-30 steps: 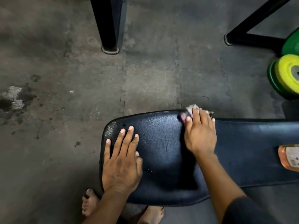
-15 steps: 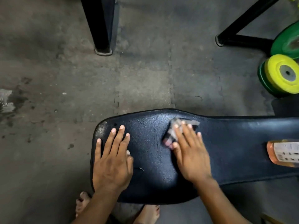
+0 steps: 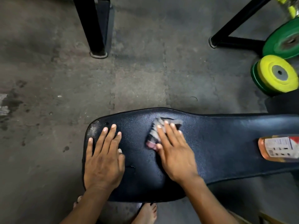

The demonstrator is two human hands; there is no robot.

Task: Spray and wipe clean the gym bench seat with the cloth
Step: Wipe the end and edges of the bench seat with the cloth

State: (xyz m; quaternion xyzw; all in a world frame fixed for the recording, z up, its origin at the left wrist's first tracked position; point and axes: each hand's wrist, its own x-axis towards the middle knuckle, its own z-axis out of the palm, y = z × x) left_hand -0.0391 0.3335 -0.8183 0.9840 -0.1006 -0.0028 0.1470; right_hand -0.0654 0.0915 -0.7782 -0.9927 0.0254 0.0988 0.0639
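The black padded gym bench seat [image 3: 218, 143] runs across the lower half of the head view, its wide end at the left. My left hand [image 3: 103, 160] lies flat on that wide end, fingers spread, holding nothing. My right hand [image 3: 174, 154] presses a striped grey, black and pink cloth [image 3: 155, 135] onto the middle of the seat; the cloth is blurred and partly hidden under my fingers. An orange spray bottle [image 3: 278, 147] with a white label lies on its side on the seat at the far right, apart from both hands.
Grey rubber floor tiles surround the bench. A black metal post [image 3: 95, 26] stands at the upper left, and a black frame leg [image 3: 234, 41] at the upper right. Yellow [image 3: 276, 73] and green [image 3: 284, 41] weight plates sit at the right. My bare feet [image 3: 145, 214] are below the seat.
My right hand slid the cloth from the far edge of the seat toward the middle and nearer to me. My left hand stayed pressed on the wide end.
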